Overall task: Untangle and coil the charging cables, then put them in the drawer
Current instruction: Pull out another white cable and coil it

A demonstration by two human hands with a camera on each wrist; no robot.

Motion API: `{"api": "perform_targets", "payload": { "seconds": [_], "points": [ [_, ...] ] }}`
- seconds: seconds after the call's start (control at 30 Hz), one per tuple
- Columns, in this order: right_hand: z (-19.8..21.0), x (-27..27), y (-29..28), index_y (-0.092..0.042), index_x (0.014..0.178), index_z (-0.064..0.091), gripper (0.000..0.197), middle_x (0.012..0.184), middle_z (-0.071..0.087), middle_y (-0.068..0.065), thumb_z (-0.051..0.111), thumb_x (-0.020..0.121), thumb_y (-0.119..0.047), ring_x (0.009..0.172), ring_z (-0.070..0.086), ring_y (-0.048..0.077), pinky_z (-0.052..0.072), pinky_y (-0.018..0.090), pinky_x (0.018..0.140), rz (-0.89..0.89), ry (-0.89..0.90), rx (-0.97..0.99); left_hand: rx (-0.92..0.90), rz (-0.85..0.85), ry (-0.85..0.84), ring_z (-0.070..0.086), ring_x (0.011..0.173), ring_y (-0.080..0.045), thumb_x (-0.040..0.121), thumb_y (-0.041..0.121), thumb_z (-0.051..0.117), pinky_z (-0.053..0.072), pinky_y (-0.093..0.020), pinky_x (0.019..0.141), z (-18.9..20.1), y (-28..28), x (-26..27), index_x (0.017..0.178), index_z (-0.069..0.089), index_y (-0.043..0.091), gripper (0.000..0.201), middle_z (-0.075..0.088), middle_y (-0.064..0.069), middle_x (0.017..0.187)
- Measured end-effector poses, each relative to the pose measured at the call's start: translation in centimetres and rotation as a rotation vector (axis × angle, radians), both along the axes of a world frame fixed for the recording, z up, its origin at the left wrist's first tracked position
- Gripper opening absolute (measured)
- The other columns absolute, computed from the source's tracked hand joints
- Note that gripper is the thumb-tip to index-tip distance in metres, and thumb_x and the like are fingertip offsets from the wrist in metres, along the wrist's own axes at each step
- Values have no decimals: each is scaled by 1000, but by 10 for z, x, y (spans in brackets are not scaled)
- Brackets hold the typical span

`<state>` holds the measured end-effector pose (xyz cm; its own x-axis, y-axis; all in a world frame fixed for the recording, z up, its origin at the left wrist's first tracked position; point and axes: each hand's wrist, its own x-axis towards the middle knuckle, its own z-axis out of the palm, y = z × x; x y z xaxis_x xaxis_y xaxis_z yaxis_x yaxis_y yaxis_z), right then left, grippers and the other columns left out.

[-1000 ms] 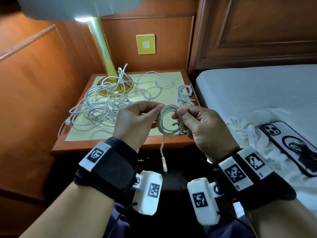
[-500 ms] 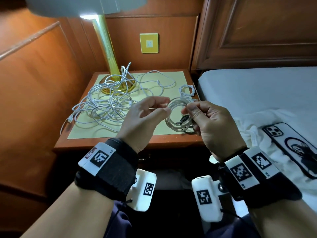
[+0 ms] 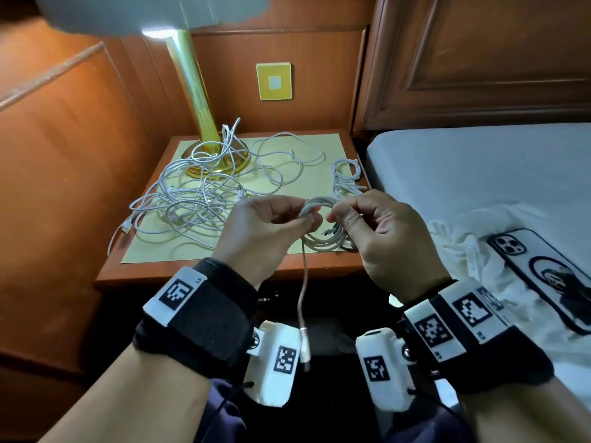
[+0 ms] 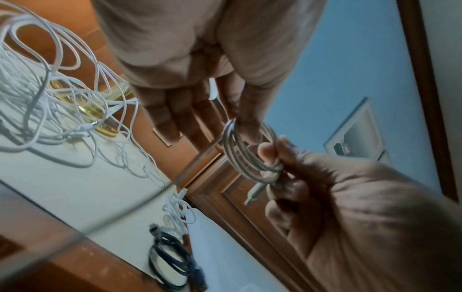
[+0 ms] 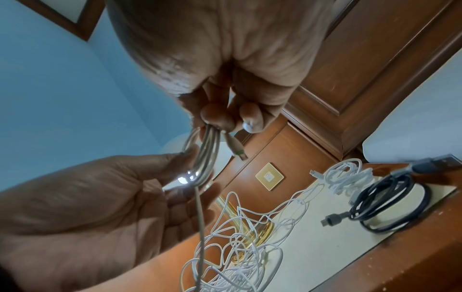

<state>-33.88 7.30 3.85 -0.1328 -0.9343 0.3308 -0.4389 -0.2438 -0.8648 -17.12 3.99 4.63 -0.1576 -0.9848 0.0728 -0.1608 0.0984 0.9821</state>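
Right hand (image 3: 383, 238) pinches the white coil (image 3: 323, 228) shut above the surface (image 3: 198, 273) front edge so loops don't spring, left hand (image 3: 265, 231) fingers curled on its rim to wind the dangling tail (image 3: 302, 298), w/ tangled cables (image 3: 204, 193) behind.

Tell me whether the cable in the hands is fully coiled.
Not fully. The cable is mostly looped between both hands, but one plug end hangs straight down.

Lamp (image 3: 153, 14) glare; dim, blurred wrist views
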Motion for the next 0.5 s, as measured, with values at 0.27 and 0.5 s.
{"api": "perform_targets", "payload": {
  "seconds": [0.27, 0.5],
  "points": [
    [-4, 3, 0, -27, 83, 73, 16, 89, 68, -2, 64, 97, -26, 82, 63, 10, 48, 17, 69, -16, 56, -44, -65, 126, -110, 71, 83, -29, 77, 24, 86, 58, -47, 86, -6, -1, -1, 90, 82, 24, 13, 77, -2, 81],
    [-6, 6, 0, -25, 85, 75, 16, 88, 67, -1, 65, 96, -28, 78, 64, 13, 51, 30, 70, -17, 38, -21, -56, 120, -140, 71, 77, -16, 83, 25, 81, 58, -37, 80, -7, 0, -1, 85, 80, 23, 3, 75, 8, 76]
  ]
}}
